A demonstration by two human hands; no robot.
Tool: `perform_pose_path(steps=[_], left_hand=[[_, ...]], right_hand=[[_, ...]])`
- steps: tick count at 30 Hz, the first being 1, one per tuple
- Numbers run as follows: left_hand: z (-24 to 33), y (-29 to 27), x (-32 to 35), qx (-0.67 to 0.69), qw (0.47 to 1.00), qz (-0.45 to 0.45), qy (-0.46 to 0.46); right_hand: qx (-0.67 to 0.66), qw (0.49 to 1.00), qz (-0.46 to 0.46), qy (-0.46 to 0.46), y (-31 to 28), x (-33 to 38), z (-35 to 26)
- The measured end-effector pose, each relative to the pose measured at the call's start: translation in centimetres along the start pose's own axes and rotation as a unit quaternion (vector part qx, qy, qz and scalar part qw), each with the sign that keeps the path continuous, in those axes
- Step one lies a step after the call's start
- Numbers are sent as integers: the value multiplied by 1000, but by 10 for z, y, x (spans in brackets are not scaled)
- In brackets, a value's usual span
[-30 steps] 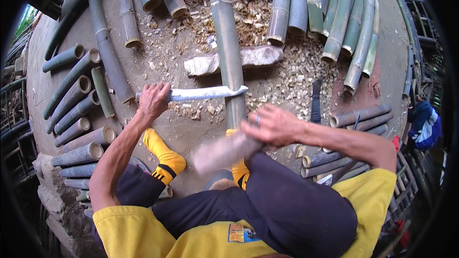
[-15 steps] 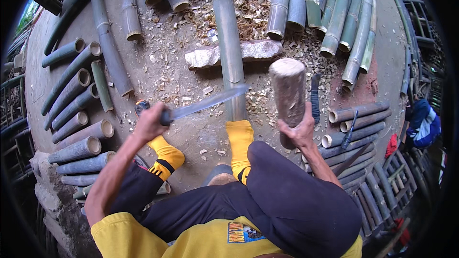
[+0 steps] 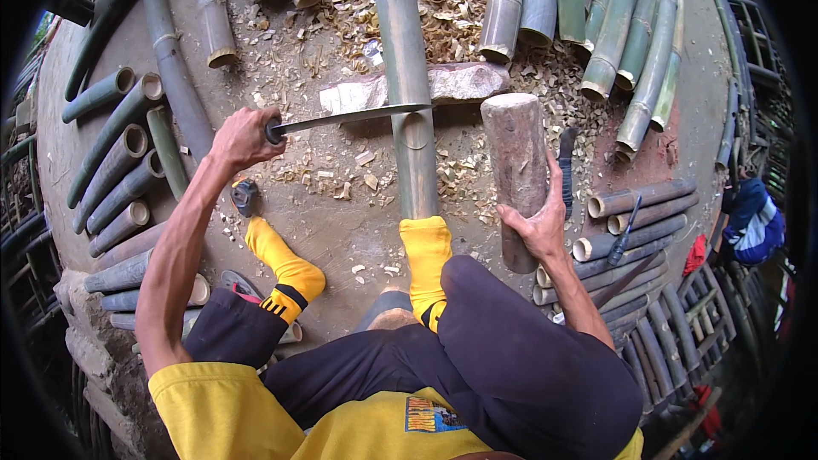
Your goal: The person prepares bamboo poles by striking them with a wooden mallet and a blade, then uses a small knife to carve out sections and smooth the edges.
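My left hand [image 3: 245,138] is closed round the handle of a machete [image 3: 349,117]. Its long blade reaches rightward across a green bamboo pole [image 3: 398,43], the tip end over the pole just below a pale wooden block [image 3: 469,82]. The pole lies lengthwise in front of me over that block, and my foot in a yellow sock [image 3: 425,243] is at its near end. To the right, my right hand [image 3: 538,226] grips a thick wooden mallet [image 3: 514,140] near its lower part, with the broad, flat end pointing away from me.
Bamboo pieces [image 3: 132,187] line the left side, with more poles [image 3: 613,25] at the far right and short ones [image 3: 635,247] stacked at right. Wood shavings [image 3: 341,17] cover the far ground. A dark knife [image 3: 566,170] lies beside the mallet; a tape measure [image 3: 244,196] sits near my left foot.
My left hand has moved up and leftward, bringing the machete's blade higher along the pole and nearly level. The mallet stays in my right hand, now more upright. The view has shifted slightly.
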State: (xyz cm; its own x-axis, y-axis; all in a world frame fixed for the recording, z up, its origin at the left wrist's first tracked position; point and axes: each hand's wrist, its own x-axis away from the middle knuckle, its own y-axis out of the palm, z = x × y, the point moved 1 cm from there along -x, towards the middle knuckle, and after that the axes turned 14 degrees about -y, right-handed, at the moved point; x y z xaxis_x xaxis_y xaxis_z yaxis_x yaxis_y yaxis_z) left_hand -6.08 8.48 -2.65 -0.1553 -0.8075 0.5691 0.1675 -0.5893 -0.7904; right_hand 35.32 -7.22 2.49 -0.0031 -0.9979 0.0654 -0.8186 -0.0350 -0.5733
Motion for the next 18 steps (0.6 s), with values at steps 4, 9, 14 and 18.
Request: perform_pose_path(steps=[4, 9, 14, 18], left_hand=[[2, 1, 1, -25, 1000, 8, -17], [-2, -2, 1, -46, 999, 4, -26], [7, -3, -15, -64, 998, -4, 3], [1, -7, -13, -72, 997, -36, 7]], right_hand=[[-38, 998, -30, -52, -1, -17, -9], [-87, 972, 14, -216, 4, -67, -59], [112, 956, -207, -174, 28, -107, -32], [87, 940, -286, -166, 12, -150, -87]])
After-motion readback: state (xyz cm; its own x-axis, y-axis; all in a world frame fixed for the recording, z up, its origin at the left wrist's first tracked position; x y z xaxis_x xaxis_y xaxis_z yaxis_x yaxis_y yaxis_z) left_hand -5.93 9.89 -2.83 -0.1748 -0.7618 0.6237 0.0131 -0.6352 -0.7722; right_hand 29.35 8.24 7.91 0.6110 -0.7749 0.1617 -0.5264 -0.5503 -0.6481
